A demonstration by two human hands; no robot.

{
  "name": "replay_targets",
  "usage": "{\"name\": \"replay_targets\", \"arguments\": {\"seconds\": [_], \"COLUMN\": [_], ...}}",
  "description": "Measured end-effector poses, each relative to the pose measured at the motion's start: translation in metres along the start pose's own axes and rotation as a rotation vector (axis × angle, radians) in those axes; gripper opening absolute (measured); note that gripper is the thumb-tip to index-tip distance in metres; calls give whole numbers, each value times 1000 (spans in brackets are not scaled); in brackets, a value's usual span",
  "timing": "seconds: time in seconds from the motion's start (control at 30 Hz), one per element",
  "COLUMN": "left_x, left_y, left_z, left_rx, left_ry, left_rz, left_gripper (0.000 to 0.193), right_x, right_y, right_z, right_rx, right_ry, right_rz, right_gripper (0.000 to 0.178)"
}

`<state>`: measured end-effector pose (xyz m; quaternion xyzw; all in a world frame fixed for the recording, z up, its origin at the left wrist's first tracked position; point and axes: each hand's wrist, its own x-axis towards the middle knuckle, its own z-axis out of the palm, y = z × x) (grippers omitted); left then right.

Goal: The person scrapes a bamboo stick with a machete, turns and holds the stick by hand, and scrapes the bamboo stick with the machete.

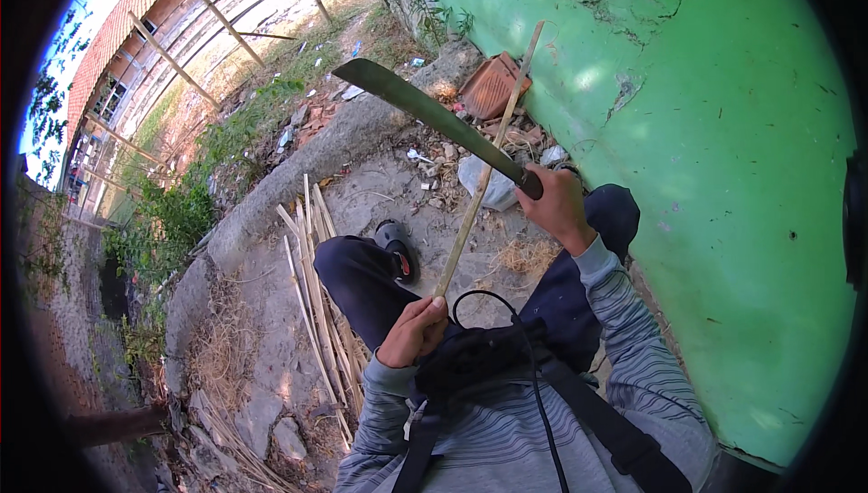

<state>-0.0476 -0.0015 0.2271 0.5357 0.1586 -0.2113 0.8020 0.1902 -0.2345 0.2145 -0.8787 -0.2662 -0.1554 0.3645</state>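
My right hand is wrapped round the handle of a machete. Its long dark blade points up and to the left, crossing over a thin bamboo strip. Near my lap, my left hand grips the lower end of that strip, thumb on top. The strip slants away from me, its far tip near the green wall. Whether the blade touches the strip I cannot tell. On the ground to my left lies a bundle of pale split bamboo strips.
A green wall rises close on my right. Beyond my feet are a pale stone, rubble and a reddish-brown tile. A rough concrete kerb curves along the left. A black cable hangs over my front.
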Motion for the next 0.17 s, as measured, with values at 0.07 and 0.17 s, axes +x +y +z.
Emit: {"name": "replay_targets", "arguments": {"seconds": [0.07, 0.17], "left_x": [5, 10], "left_y": [1, 10], "left_z": [-2, -5], "left_rx": [-2, -20], "left_ry": [-15, -53], "left_rz": [16, 9], "left_gripper": [38, 38], "right_x": [-21, -43], "right_y": [-11, -28], "right_z": [7, 9], "right_rx": [4, -78], "right_ry": [-48, -161], "right_rz": [-76, -205], "right_gripper": [16, 15]}}
